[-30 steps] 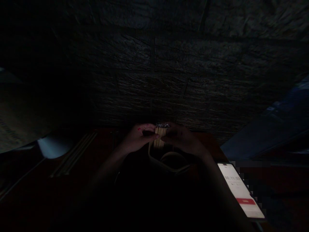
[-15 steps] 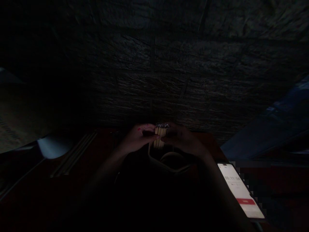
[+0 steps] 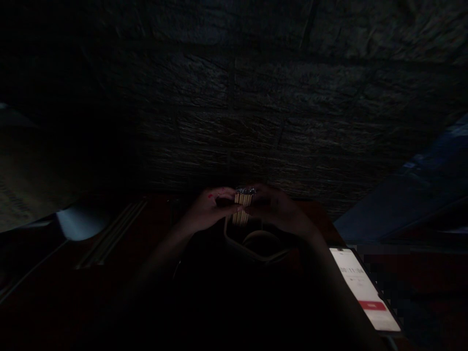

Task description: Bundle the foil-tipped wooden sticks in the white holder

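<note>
In dim light, a flat row of thin pale sticks (image 3: 240, 217), probably wooden, stands upright between my hands. A shiny, uneven strip runs along its top; what that is made of is too dark to tell. My left hand (image 3: 210, 208) pinches the row from the left, thumb across its front. From the other side my right hand (image 3: 280, 210) grips it, its thumb meeting the left one near the middle. Both sets of fingers are partly hidden behind the sticks. Just below is a dark open frame or container (image 3: 248, 252) with a rounded shape inside.
A lit phone (image 3: 365, 290) showing a timer lies by my right forearm. Several long thin sticks (image 3: 113, 234) rest on the dark reddish table (image 3: 157, 214) to the left, near a pale rounded object (image 3: 82, 223). Behind rises a rough brick-patterned wall (image 3: 226, 97).
My thumbs have shifted very slightly on the row of sticks, the right one nearer the left. Otherwise hands and objects stay in place.
</note>
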`<action>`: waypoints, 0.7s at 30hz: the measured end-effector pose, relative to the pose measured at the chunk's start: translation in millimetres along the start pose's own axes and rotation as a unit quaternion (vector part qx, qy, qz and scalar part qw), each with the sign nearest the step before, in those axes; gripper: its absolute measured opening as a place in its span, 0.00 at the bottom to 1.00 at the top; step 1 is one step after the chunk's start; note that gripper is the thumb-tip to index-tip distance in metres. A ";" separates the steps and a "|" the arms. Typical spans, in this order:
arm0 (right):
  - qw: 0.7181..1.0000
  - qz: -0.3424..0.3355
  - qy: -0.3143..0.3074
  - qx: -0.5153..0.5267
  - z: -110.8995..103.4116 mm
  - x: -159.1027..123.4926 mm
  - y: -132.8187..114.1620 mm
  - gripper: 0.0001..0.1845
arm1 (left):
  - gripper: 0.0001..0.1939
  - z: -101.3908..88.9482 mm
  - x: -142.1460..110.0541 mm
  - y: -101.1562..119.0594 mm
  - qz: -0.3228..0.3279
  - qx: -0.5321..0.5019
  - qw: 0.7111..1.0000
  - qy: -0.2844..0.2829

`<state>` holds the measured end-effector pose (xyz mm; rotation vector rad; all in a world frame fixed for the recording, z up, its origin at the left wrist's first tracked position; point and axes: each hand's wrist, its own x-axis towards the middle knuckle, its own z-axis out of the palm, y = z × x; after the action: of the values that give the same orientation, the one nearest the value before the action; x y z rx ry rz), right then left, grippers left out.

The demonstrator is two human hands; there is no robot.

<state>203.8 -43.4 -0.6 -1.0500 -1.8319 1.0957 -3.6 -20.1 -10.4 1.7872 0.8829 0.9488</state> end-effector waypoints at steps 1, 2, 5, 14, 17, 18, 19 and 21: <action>1.000 -0.002 0.000 0.001 -0.4 -0.1 -0.1 0.20 | 0.12 0.2 -0.2 0.1 -0.003 0.000 1.000 0.001; 1.000 -0.004 -0.001 0.001 -0.7 -0.2 -0.2 0.19 | 0.13 0.3 -0.3 0.1 -0.008 0.002 1.000 0.006; 1.000 -0.004 -0.002 0.002 -1.1 -0.3 -0.3 0.20 | 0.14 0.6 -0.4 -1.3 -0.011 0.011 1.000 0.020; 1.000 -0.005 -0.001 -0.002 2.6 0.8 -2.0 0.21 | 0.15 0.6 -1.1 -1.7 0.002 0.026 0.999 0.033; 1.000 -0.012 -0.001 -0.007 2.1 0.7 -2.4 0.20 | 0.15 0.2 -0.9 -1.2 -0.001 0.021 0.999 0.037; 1.000 -0.013 0.000 -0.008 1.9 0.7 -2.5 0.19 | 0.15 0.1 -0.8 -1.2 -0.001 0.020 0.999 0.036; 1.000 -0.011 0.001 -0.008 1.6 0.6 -2.7 0.20 | 0.15 -0.1 -0.7 -1.2 -0.001 0.019 0.999 0.036; 1.000 -0.004 0.002 -0.008 1.3 0.5 -3.1 0.20 | 0.15 -0.4 -0.6 -1.3 0.001 0.020 0.999 0.037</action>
<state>201.6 -44.3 1.8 -1.0528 -1.8431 1.0761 -4.4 -20.0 -11.6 1.7966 0.9533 1.0104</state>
